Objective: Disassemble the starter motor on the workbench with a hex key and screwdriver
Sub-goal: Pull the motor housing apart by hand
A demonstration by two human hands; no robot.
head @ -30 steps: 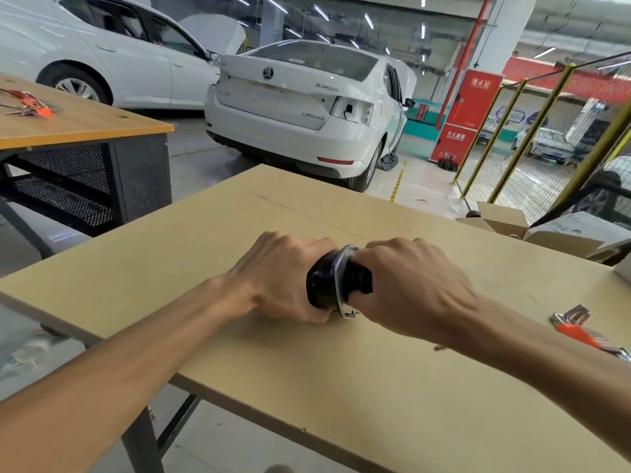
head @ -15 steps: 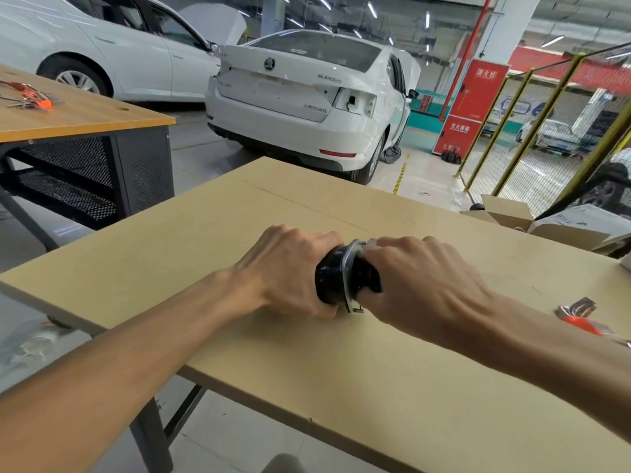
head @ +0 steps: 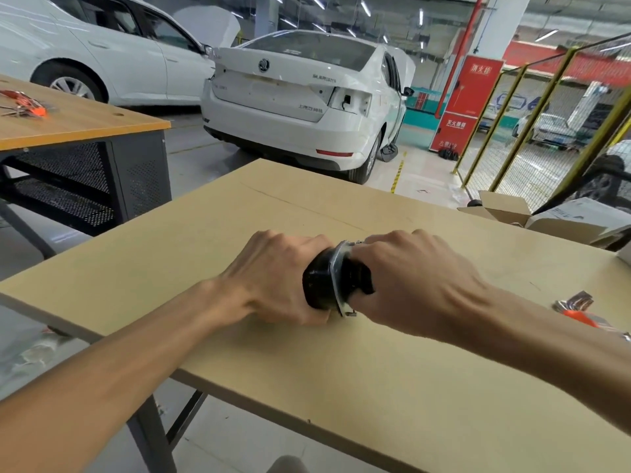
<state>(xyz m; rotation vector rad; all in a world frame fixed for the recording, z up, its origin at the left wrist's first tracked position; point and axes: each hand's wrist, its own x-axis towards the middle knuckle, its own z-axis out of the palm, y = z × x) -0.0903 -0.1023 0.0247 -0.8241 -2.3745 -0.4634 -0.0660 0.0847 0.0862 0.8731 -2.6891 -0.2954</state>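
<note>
While lying on the workbench (head: 392,380), starter motor (head: 321,285) clamped between both hands, black body and metal flange showing in the gap. Left hand (head: 276,281) wrapped round its left end; right hand (head: 416,281) gripping its right end. Orange-handled tool (head: 580,314) well right of right hand.

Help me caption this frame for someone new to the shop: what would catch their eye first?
First the two bare hands meeting mid-workbench: the left hand and right hand each grip one end of the black starter motor, a metal flange showing between them. Next the white car parked tail-on just beyond the bench. Then the orange-handled tool lying at the bench's right edge.
</note>
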